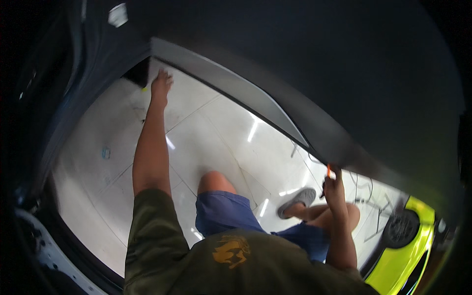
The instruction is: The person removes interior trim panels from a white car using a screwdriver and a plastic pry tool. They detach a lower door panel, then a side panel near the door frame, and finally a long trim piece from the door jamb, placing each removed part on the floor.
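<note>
A person crouches beside a dark car body panel, whose grey lower edge runs as a long strip diagonally from upper left down to lower right. The left hand is stretched far out along that strip's upper-left end, fingers spread and flat against the panel edge, gripping nothing. The right hand is raised to the strip's lower-right end, its grip clenched on a small tool with an orange tip that points up into the panel's underside; the exact kind of tool is too small to tell. The strip's long axis thus lies between the two hands, left hand at the far end, right hand at the near end and closer to the person's body. Below the panel lies a glossy white tiled floor, where the person's bent knee in blue shorts and a grey shoe are visible. A bright yellow-green car with a dark wheel sits at the panel's lower right, well apart from the left hand.
</note>
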